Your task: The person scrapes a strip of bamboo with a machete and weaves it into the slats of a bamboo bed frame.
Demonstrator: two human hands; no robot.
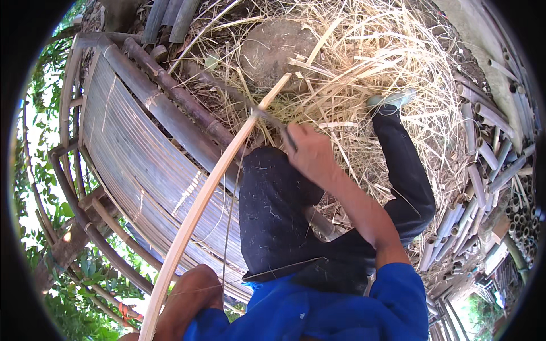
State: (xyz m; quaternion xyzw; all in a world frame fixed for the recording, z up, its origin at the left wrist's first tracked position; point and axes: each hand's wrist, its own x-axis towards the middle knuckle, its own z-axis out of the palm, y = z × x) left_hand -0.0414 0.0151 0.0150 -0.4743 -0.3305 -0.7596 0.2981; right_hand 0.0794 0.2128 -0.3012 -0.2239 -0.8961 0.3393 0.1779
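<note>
My right hand (311, 154) is closed around the handle of a knife (276, 123). Its dark blade, partly blurred, lies across a long pale bamboo strip (211, 184) near the strip's far end. The strip runs from the lower left edge up past my bent knee, its tip over the shavings. My left arm (192, 295) is bent beside the strip at the lower left; the hand itself is out of the picture. A thin cord or fibre (228, 227) hangs alongside the strip.
A slatted bamboo bench (136, 148) with thick poles stands on the left. Pale shavings (392, 51) cover the ground around a flat round stump or stone (278, 50) and my foot (392, 101). Cut bamboo poles (483, 170) are piled at the right.
</note>
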